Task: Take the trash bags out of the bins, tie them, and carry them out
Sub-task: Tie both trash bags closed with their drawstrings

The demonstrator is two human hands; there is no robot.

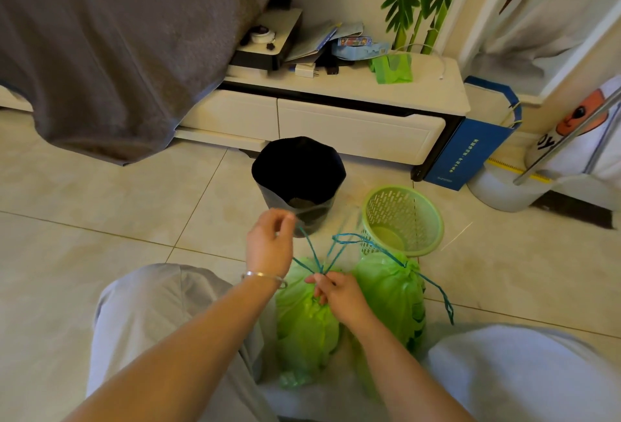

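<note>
Two green bags (307,324) sit on the floor between the knees. Right hand (339,294) pinches the near bag's neck at the knot. Left hand (268,240) pinches the cord (311,251), which runs up-left from the knot. Blue box (470,149) print: unreadable.

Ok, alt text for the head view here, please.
Seen from above, a crouching person's left hand pulls a blue drawstring upward while the right hand pinches the neck of a green trash bag on the tiled floor. A second green bag, an empty green basket and a black-lined bin stand close by.
</note>
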